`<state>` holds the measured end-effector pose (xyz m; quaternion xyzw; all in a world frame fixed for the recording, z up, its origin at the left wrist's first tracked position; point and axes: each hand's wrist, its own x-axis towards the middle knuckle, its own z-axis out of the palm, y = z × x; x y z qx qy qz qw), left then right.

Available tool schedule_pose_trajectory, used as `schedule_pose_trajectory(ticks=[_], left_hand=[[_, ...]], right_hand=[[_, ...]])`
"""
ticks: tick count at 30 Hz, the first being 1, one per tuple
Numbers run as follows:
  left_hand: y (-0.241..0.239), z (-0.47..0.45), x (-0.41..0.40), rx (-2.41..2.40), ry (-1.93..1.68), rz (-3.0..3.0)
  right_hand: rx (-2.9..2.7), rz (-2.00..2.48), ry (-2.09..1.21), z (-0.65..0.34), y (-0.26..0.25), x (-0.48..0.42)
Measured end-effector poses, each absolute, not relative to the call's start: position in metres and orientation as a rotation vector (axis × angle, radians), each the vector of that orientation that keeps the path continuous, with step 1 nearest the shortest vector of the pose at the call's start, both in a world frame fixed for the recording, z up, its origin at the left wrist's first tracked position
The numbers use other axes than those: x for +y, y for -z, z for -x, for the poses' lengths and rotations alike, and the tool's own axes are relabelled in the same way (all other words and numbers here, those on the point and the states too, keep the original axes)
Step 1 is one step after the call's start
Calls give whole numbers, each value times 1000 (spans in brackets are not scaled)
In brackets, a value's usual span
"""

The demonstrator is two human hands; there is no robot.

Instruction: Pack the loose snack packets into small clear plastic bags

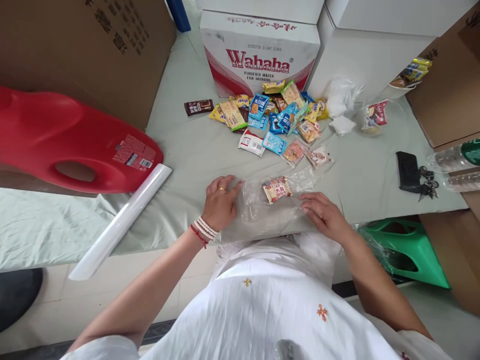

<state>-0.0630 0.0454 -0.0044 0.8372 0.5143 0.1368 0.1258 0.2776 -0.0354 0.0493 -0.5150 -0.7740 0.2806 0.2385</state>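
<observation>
A small snack packet, beige and red with printed characters, lies on clear plastic film spread near the table's front edge. My left hand rests at the film's left edge, fingers apart and slightly bent, with a ring and bead bracelets on that arm. At the right edge of the film is my right hand, its fingers stretched toward the plastic; I see nothing held in it. On the left a long white roll lies slantwise, sticking out past the table edge.
A pile of wrapped snacks lies before a Wahaha carton. A large red plastic jug stands at left. To the right are a white plastic bag, a black wallet with keys, clear bottles and a green stool.
</observation>
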Motion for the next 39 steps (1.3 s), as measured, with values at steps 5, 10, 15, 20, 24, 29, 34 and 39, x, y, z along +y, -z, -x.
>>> schedule_pose_trajectory(ticks=[5, 10, 15, 20, 24, 29, 34, 39], left_hand=[[-4, 66, 42, 1162, -341, -2678], [-4, 56, 38, 989, -344, -2625], [-1, 39, 47, 1362, -658, -2346], [7, 25, 60, 1628, -782, -2061], [13, 17, 68, 1754, -785, -1965], [16, 10, 78, 1825, -849, -1903], [12, 3, 89, 1804, -854, -1887], [5, -2, 103, 1760, -647, -1834]], right_hand=[[-2132, 1402, -903, -278, -71, 7], [-2089, 1558, -927, -277, -73, 35], [-1859, 1621, -1086, -282, -62, 42], [-1723, 1696, -1298, -292, -52, 44], [-1890, 1870, -1052, -295, -60, 54], [-2070, 1739, -587, -271, -72, 79], [-2390, 1701, -633, -228, -65, 113], [-2596, 1847, -599, -214, -65, 145]])
